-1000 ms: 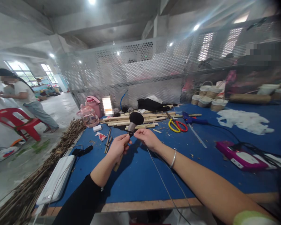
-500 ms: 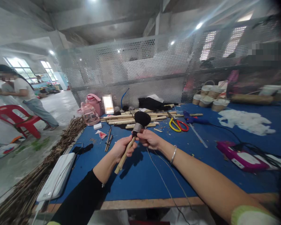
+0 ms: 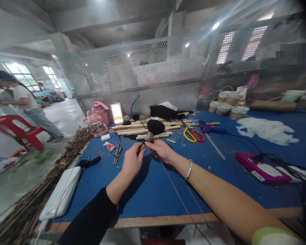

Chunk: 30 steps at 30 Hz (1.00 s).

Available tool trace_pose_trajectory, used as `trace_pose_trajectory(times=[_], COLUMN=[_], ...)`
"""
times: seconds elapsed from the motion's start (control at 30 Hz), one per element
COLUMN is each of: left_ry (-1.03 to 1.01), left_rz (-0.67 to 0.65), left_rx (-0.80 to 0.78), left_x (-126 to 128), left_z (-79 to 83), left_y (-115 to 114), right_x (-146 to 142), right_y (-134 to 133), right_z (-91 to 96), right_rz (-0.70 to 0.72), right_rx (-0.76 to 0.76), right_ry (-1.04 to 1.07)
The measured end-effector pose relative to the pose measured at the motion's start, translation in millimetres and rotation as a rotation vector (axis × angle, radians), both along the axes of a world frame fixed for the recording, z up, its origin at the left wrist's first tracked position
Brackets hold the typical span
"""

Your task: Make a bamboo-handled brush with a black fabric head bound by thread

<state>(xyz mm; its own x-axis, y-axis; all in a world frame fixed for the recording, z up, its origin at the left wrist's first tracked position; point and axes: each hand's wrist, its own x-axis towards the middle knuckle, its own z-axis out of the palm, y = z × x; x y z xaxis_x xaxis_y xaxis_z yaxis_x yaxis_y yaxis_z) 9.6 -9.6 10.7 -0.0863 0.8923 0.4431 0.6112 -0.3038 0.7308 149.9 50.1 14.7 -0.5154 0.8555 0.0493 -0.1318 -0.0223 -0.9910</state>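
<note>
A brush (image 3: pixel 154 128) with a round black head, a grey metal collar and a bamboo handle is held over the blue table (image 3: pixel 148 190). My left hand (image 3: pixel 132 161) is closed round the handle, which is mostly hidden behind it. My right hand (image 3: pixel 161 149) pinches the brush just below the collar. A thin grey thread (image 3: pixel 177 197) runs from my right hand down past the table's front edge.
Bamboo sticks (image 3: pixel 142 128) lie behind the brush, with yellow-and-red scissors (image 3: pixel 192 134) and a blue glue gun (image 3: pixel 210 129) to the right. A pink device (image 3: pixel 260 168), white plastic (image 3: pixel 266 131), baskets (image 3: pixel 228 105), a pink bottle (image 3: pixel 98 119) and a white power strip (image 3: pixel 62 192) sit around. People stand at far left.
The brush has tilted further away from me, so its bamboo handle is now hidden behind my left hand. Both hands stay on it.
</note>
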Motion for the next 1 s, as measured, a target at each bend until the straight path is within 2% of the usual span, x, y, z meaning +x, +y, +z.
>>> trace_pose_trajectory(times=[0.13,0.27,0.53,0.63,0.73,0.8,0.87,1.0], left_ry=[-0.329,-0.655,-0.889,-1.012,-1.069,-1.039,-0.925,-0.530], left_rz=[-0.020,-0.144,-0.303,-0.405,-0.535,-0.564,-0.505,-0.209], left_rx=[-0.171,-0.334,-0.503,-0.690,-0.920,-0.985,-0.908,-0.434], left_x=[-2,2,7,-1,-10,-10,-6,5], left_z=[8.6,12.9,19.6,23.4,25.3,23.8,19.6,7.1], left_y=[1,1,-6,-5,-1,0,-1,-5], right_x=[6,6,3,4,7,8,7,1], right_y=[1,1,2,1,0,0,0,-1], right_z=[5.5,10.0,10.1,12.3,11.6,8.8,5.2,1.0], right_rz=[-0.024,-0.047,-0.071,-0.062,0.067,0.122,0.106,0.027], right_rx=[0.028,0.072,0.069,0.028,-0.028,-0.050,-0.035,0.044], right_ry=[-0.016,0.003,0.039,0.080,0.035,-0.001,-0.017,0.023])
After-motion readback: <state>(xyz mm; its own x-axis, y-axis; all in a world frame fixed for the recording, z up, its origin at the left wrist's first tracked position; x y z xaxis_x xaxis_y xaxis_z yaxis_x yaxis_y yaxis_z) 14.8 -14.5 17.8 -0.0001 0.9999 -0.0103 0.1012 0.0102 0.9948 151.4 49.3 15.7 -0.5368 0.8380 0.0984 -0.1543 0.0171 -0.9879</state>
